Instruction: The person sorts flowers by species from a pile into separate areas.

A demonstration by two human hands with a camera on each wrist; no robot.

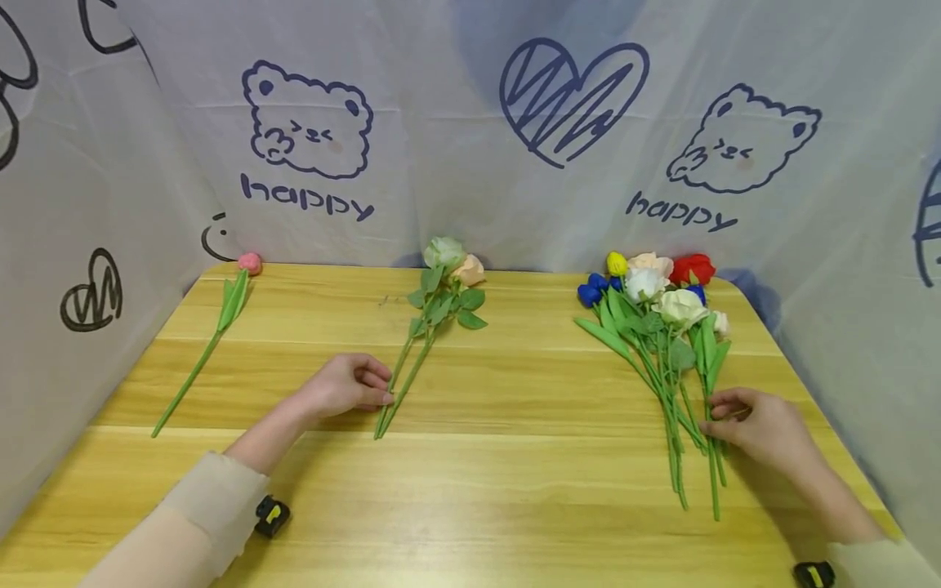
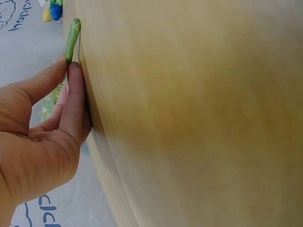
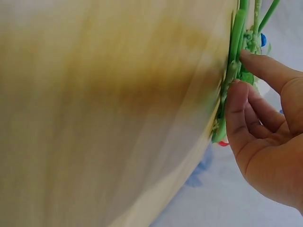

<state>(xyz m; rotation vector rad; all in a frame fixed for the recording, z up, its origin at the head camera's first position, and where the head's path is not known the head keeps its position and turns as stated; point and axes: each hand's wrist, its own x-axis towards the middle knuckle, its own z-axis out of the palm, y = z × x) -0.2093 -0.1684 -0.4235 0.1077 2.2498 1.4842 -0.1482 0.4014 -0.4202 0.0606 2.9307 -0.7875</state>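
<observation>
Two artificial roses, a pale green-white one (image 1: 444,251) and a peach one (image 1: 469,270), lie side by side mid-table. My left hand (image 1: 349,382) pinches their green stems (image 2: 73,41) low down between thumb and fingers. On the right lies a loose bunch: a red rose (image 1: 693,268), a white rose (image 1: 645,284), a cream rose (image 1: 681,308), a yellow tulip (image 1: 617,263) and blue tulips (image 1: 590,291). At the bunch's right side my right hand (image 1: 760,425) pinches a green stem (image 3: 237,35); its fingertips partly hide the exact contact.
A single pink tulip (image 1: 250,263) lies slanted at the table's left side. The wooden table (image 1: 470,506) ends at a white cloth (image 1: 441,122) printed with bears and hearts, which hangs behind and at both sides.
</observation>
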